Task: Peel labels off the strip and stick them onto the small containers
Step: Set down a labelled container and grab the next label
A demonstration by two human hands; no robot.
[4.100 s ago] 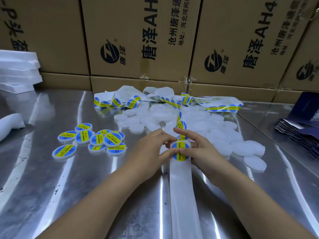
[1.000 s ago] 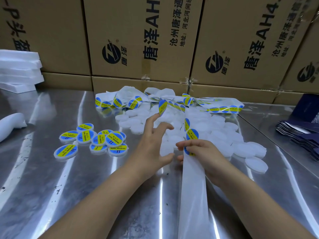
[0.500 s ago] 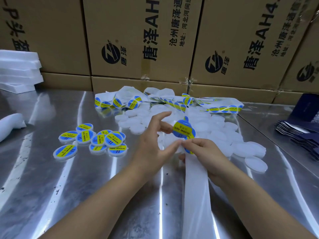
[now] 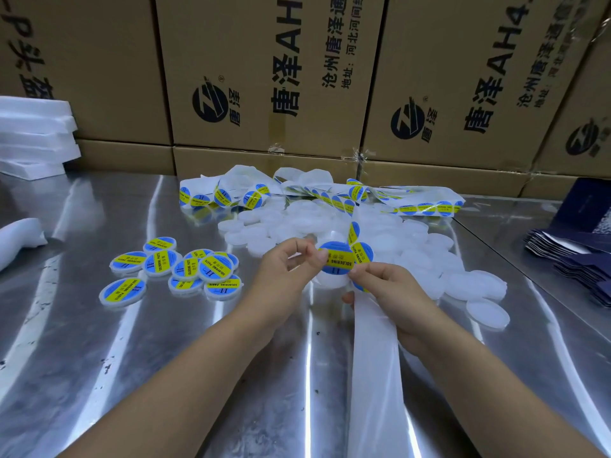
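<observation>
A round blue-and-yellow label (image 4: 335, 259) lies over a small white container (image 4: 330, 281) held just above the metal table (image 4: 99, 358). My left hand (image 4: 284, 272) grips the container, fingertips at the label's left edge. My right hand (image 4: 390, 292) pinches the label's lower right edge. The white backing strip (image 4: 373, 358) runs under that hand toward me, and its upper part with more labels (image 4: 363, 254) rises behind. Several labelled containers (image 4: 172, 269) lie at the left. A pile of unlabelled white containers (image 4: 416, 249) lies behind and right of my hands.
More label strips (image 4: 231, 193) are heaped at the back against cardboard boxes (image 4: 264, 77). White foam sheets (image 4: 33, 137) are stacked at far left, with a white bag end (image 4: 16, 239) below them. Dark blue pouches (image 4: 578, 256) lie at the right.
My left hand reached into the pile and came back with a white container. The peeled label now sits lower, over that container, between both hands.
</observation>
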